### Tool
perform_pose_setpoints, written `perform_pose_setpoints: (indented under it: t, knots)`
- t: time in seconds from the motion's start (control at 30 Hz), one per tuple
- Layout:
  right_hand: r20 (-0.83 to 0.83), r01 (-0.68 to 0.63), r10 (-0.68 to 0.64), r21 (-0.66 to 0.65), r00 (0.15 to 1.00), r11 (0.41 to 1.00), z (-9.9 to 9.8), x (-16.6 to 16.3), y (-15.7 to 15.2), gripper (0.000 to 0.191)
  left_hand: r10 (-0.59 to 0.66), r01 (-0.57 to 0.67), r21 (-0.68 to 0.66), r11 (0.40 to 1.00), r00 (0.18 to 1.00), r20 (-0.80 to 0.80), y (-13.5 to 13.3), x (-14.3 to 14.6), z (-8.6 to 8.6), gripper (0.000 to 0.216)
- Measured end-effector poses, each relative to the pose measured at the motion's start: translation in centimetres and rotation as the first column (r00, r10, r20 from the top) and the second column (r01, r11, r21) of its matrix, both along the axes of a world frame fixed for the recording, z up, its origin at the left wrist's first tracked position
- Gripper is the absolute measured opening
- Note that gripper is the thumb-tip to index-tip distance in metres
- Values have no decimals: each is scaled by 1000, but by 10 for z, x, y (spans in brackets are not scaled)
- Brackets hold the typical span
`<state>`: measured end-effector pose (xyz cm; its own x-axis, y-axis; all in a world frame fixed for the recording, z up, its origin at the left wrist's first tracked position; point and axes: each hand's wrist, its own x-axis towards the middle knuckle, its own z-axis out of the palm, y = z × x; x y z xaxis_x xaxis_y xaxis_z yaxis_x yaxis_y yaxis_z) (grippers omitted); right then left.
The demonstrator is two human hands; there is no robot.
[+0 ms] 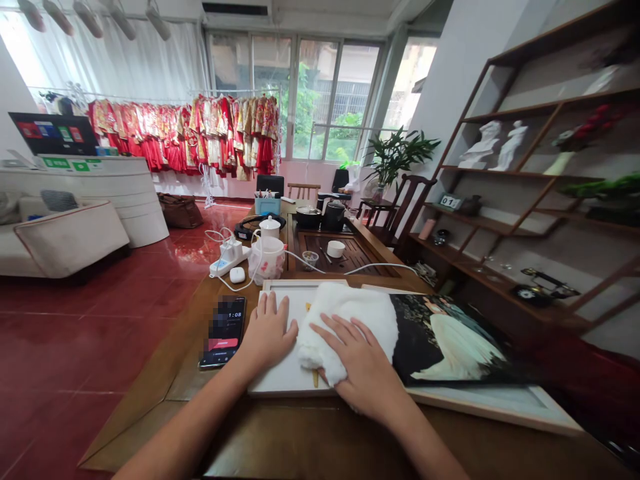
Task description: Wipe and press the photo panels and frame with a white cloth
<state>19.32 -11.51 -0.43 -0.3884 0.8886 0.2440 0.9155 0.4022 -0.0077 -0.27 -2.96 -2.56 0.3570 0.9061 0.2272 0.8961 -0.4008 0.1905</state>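
A large framed photo (450, 340) of a figure in a white dress lies flat on the wooden table (310, 433), its pale frame (280, 383) running along the near edge. My right hand (363, 367) lies flat, fingers stretched, on a white towel (350, 310) spread over the picture's left part. My left hand (267, 330) rests open on the frame's white left area, fingers pointing away from me. A thin yellow object (315, 379) pokes out from under the towel.
A black phone (224, 331) showing a timer lies left of my left hand. Behind are a white power strip (227, 263), a teapot and jug (267, 257), a tea tray (345, 253) with kettles. Wooden shelves (525, 220) stand right; red floor lies left.
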Motion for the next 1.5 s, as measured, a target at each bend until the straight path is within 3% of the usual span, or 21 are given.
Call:
perform_pose_setpoints:
  t: [0.27,0.4,0.77,0.9,1.23,1.37,1.5]
  knots:
    - [-20,10,-9,16,1000,1000,3,2,44,61,-24,23,-44,999,1000,-17,0,-2,4,59]
    - [-25,7,-6,16,1000,1000,4,1,36,61,-20,20,-52,998,1000,0,0,-1,5,58]
    - [1,6,-6,-5,1000,1000,0,-1,-23,73,-12,12,-24,1000,1000,29,0,0,1,56]
    - [-7,3,-3,-21,1000,1000,1,-1,-14,71,-11,12,-13,1000,1000,24,1,1,1,56]
    - [-20,6,-5,9,1000,1000,5,1,42,62,-28,27,-61,998,1000,-5,0,-1,4,60]
    - [-22,16,-15,17,1000,1000,3,0,39,60,-24,23,-63,998,1000,-7,0,-1,6,59]
    - [-41,31,-30,22,999,999,1,-3,17,61,-15,15,-35,999,1000,5,0,0,4,57]
